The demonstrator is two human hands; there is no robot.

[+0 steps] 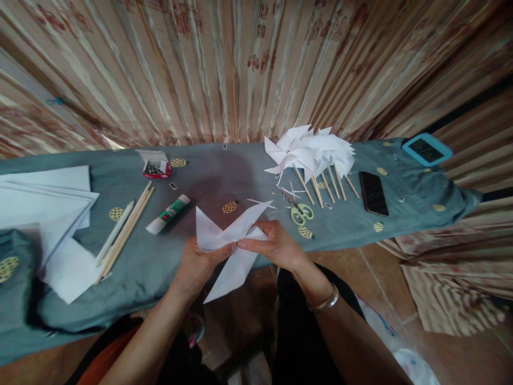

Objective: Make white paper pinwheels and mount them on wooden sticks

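Observation:
A white paper pinwheel [234,270] is held over the front edge of the cloth-covered table, its folded blades spread out. My left hand [200,262] grips it from the left, thumb close to the centre. From the right, my right hand [276,245] pinches it, with the thumb at a small metal pin [238,243] in the middle. Both sets of fingers are partly hidden behind the paper. Just beyond, to the left, lies a green and white glue stick [170,214]. Scissors with light green handles [301,214] rest to the right, beside thin paper scraps [294,190].
Several finished pinwheels on sticks [310,149] lie overlapped at the back right, near a black phone [373,192] and a blue-framed device [428,149]. Leftward are a small red box of metal pins [157,168], wooden sticks [126,230] and white paper sheets [48,198]. A curtain [224,69] hangs behind.

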